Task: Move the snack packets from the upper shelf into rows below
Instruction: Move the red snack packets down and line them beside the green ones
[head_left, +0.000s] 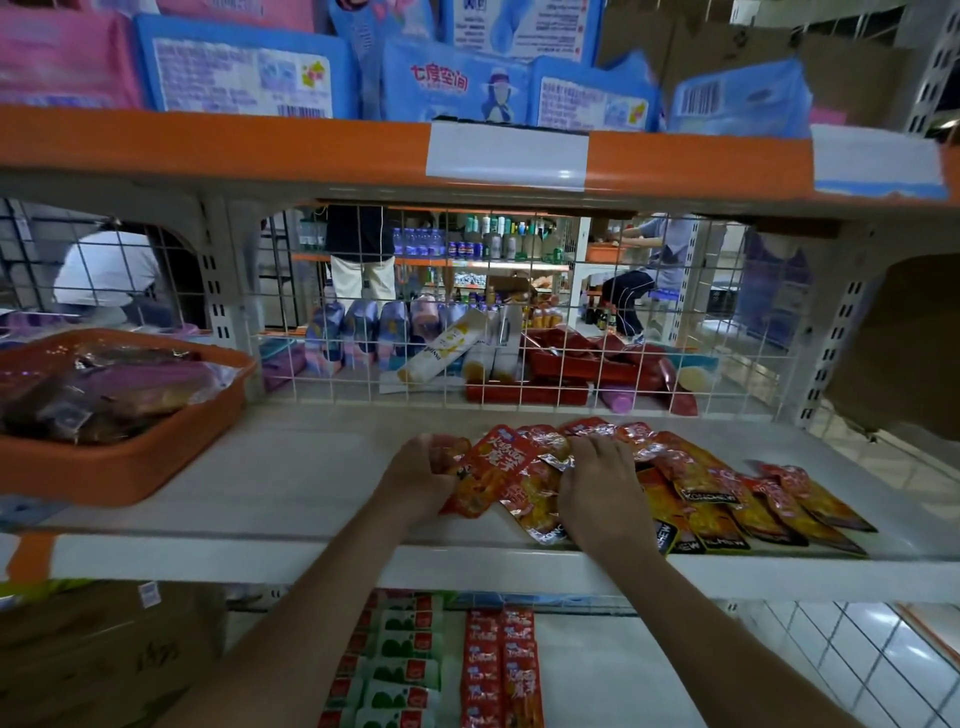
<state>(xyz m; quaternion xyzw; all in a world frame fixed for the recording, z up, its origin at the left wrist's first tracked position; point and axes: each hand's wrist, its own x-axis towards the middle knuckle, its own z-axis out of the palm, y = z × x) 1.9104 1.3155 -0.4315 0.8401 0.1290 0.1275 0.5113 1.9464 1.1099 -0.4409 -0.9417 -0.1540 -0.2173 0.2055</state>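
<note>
Shop aisle, white upper shelf (291, 467) with wire-mesh back. Snack packets (727, 499) fanned along front edge, right of centre, overlapping. Left hand (421, 478) clutches packets at fan's left end. Right hand (597, 493) palm-down on middle, fingers curled into foil. Risk: slick overlapping packets likely slip from bundle, drop off front edge, scatter rows below. Lower shelf (623, 675): green-white packets (405, 670) and red packets (501, 670) in neat rows. Orange tray (130, 467) at left edge holds dark wrapped snacks.
</note>
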